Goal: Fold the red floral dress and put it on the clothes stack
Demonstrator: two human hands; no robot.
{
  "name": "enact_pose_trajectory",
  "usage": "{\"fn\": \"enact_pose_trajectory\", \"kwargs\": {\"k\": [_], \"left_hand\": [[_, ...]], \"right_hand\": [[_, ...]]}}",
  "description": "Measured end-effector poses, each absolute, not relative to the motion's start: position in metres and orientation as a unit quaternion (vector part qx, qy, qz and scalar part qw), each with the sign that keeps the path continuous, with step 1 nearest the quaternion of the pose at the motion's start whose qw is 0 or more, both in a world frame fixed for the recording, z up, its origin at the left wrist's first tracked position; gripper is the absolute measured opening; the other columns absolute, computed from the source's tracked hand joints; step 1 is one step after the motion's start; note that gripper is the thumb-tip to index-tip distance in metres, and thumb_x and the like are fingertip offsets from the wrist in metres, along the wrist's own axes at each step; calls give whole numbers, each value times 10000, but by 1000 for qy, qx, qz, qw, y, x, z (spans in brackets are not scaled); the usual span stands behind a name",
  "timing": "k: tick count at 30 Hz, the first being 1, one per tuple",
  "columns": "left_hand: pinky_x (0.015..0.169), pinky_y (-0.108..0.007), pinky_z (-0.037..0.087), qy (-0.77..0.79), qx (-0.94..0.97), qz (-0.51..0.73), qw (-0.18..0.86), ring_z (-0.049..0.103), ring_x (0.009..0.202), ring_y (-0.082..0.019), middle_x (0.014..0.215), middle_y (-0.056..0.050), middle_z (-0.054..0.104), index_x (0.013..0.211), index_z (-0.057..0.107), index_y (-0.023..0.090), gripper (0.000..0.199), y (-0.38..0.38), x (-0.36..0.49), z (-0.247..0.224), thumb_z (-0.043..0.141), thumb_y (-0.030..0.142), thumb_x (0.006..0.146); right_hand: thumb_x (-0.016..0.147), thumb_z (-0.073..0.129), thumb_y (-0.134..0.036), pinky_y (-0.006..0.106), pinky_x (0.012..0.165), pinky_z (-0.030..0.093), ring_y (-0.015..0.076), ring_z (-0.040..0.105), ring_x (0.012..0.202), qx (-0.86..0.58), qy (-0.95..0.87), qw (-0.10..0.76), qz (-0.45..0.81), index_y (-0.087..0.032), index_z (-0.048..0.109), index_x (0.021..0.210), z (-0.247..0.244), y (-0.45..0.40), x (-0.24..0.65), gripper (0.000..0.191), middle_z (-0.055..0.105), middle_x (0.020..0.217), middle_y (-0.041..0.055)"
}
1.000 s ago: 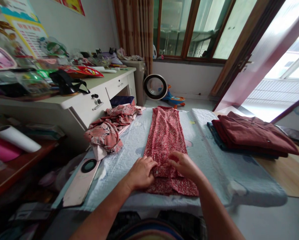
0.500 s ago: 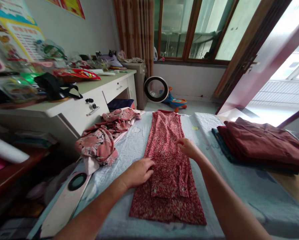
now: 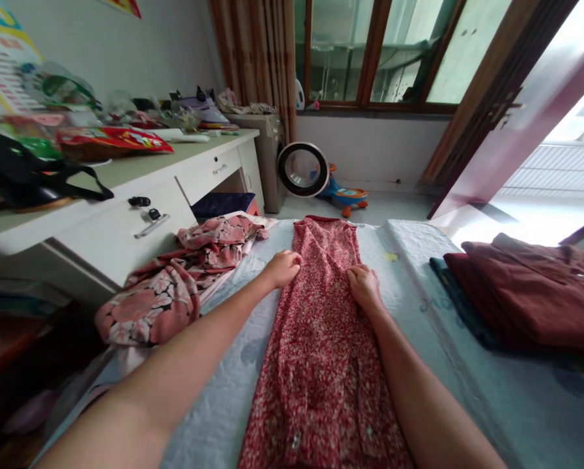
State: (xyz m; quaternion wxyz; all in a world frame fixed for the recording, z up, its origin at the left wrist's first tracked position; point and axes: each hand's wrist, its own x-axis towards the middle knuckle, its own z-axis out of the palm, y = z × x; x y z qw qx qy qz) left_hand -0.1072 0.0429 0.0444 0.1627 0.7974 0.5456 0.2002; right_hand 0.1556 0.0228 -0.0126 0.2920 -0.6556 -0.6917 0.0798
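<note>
A red patterned shirt (image 3: 321, 312) lies folded into a long strip on the bed, its sleeves laid lengthwise and its buttoned cuffs towards me. My left hand (image 3: 282, 268) is at the strip's left edge, fingers curled and pinched on the cloth. Opposite it, my right hand (image 3: 364, 284) pinches the right edge, a little nearer to me. The shirt's collar end (image 3: 325, 221) lies flat beyond both hands. The near hem runs out of the bottom of the view.
A crumpled pink floral garment (image 3: 155, 299) lies on the left side of the bed. Folded dark red and teal clothes (image 3: 530, 293) are stacked at the right. A cluttered white desk (image 3: 125, 241) borders the left. Beyond the bed are a round washer door (image 3: 303, 170) and a blue ride-on toy (image 3: 343, 193).
My left hand has moved forward from the lower part of the shirt to its left edge. My right hand has settled onto the right edge. The view has shifted closer.
</note>
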Motion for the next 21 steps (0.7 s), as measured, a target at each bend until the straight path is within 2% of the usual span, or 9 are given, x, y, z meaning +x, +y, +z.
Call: {"fn": "enact_pose_trajectory", "kwargs": {"k": [3,9,15,21], "left_hand": [[992,-307,473,561,787,198,163,642,1030,-211,1058,-65,703,1011,716,176,274,81,-95,37,542,141,802],[912,-304,489,596,756,217,159,655,1003,-217,1100,-75,716,1163,661,195,310,145,-72,25,490,224,905],[837,-290,493,610,746,215,156,664,899,-212,989,-71,739,1037,702,182,262,179,-65,21,488,241,896],[952,-299,452,604,758,199,147,625,1049,-223,1120,-73,711,1041,710,200,283,199,-65,13,502,186,849]], "right_hand": [[951,442,-289,328,979,357,188,573,1045,-648,-685,318,99,-208,751,923,-21,22,158,321,704,1094,73],[947,483,-336,354,1009,346,202,556,1093,-642,-688,320,107,-247,757,940,-23,20,160,289,679,1133,52],[919,524,-321,371,1016,350,211,565,1073,-640,-686,328,114,-241,748,924,-25,20,160,238,676,1130,52],[916,520,-316,375,994,365,214,569,1062,-643,-682,332,108,-243,734,878,-25,19,159,230,675,1123,53]]}}
